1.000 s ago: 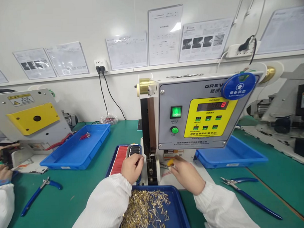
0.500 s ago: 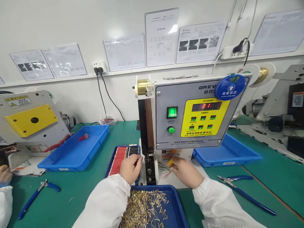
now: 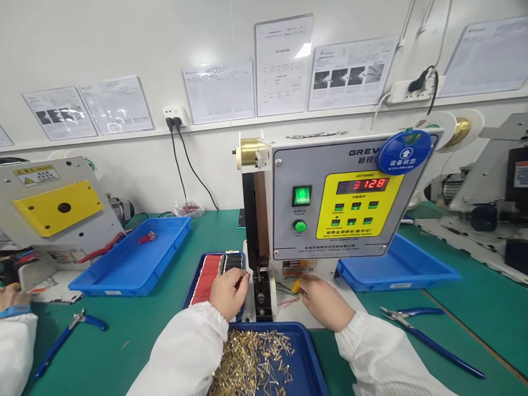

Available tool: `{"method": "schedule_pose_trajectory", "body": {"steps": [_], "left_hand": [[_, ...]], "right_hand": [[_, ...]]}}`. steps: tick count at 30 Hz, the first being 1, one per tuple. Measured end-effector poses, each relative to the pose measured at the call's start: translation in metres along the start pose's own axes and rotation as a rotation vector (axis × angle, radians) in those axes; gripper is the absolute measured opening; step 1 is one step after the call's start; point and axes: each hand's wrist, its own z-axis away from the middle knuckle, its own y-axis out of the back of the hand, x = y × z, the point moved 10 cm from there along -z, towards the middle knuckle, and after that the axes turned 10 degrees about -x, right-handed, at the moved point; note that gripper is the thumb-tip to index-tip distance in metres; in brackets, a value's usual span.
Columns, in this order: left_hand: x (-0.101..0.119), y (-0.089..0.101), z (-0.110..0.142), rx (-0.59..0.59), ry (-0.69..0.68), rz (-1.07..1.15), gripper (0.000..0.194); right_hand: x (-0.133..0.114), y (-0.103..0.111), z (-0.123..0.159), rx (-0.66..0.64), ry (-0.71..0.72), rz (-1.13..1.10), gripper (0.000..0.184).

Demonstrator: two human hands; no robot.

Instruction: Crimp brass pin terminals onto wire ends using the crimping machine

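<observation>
At the far left, a co-worker's hand (image 3: 5, 299) rests by a grey machine (image 3: 56, 199), and a white sleeve (image 3: 10, 357) covers that arm. Some colored wires (image 3: 6, 270) lie by this hand, but they are hard to make out. Blue pliers (image 3: 69, 337) lie on the green bench (image 3: 135, 352). Behind them sits a bright blue tray (image 3: 97, 279) with a small red bunch of wires (image 3: 146, 238) in it.

Next comes a dark blue tray (image 3: 193, 287) packed with red and black wires (image 3: 210, 278). The person's left hand (image 3: 228, 293) is just in front of it, with its fingers (image 3: 243, 278) pinched together beside the crimping machine (image 3: 334, 218). The fingertips are partly hidden, so I cannot tell if they grip anything. Below, a deep blue tray (image 3: 308, 364) holds a heap of brass pins (image 3: 248, 366), and its near edge is cut off.

The right hand (image 3: 326, 302) is curled shut on a small yellow piece (image 3: 296, 286), half hidden by the fingers. Thin wires (image 3: 287, 291) poke out beside it. The machine's red screen (image 3: 362, 186) reads 3128. Farther right are another blue tray (image 3: 396, 268) and blue pliers (image 3: 428, 334).
</observation>
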Motion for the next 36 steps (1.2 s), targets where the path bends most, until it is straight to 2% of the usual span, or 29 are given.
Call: {"method": "schedule_pose_trajectory", "body": {"steps": [4, 8, 13, 18, 21, 23, 25, 28, 31, 36], "left_hand": [[0.001, 0.000, 0.000, -0.002, -0.005, 0.002, 0.024], [-0.001, -0.001, 0.001, -0.015, 0.006, 0.010, 0.023], [0.000, -0.001, 0.000, -0.019, 0.011, -0.003, 0.023], [0.001, -0.001, 0.000, -0.015, 0.008, -0.004, 0.025], [0.001, -0.001, 0.001, -0.012, 0.007, -0.002, 0.025], [0.001, -0.002, 0.001, -0.013, 0.004, -0.001, 0.025], [0.001, -0.002, 0.000, -0.012, 0.001, -0.003, 0.024], [0.000, -0.002, 0.000, -0.012, 0.011, -0.023, 0.024], [0.000, -0.004, -0.001, -0.030, 0.024, -0.072, 0.033], [-0.001, -0.006, -0.001, -0.033, 0.029, -0.089, 0.042]], "right_hand": [[0.003, 0.000, 0.000, 0.029, -0.004, -0.027, 0.030], [0.006, -0.005, -0.003, 0.004, 0.001, -0.074, 0.035], [0.007, -0.007, -0.005, 0.003, 0.002, -0.093, 0.032], [0.002, 0.004, -0.001, 0.062, 0.017, -0.064, 0.029], [-0.011, 0.015, 0.011, 0.100, 0.024, -0.029, 0.018], [-0.030, 0.014, 0.020, 0.049, 0.083, -0.046, 0.018], [-0.053, 0.004, 0.031, -0.071, 0.179, -0.065, 0.022], [-0.076, -0.012, 0.045, -0.207, 0.257, -0.047, 0.013], [-0.082, -0.023, 0.050, -0.241, 0.268, -0.013, 0.004], [-0.082, -0.030, 0.047, -0.239, 0.264, 0.018, 0.010]]}}
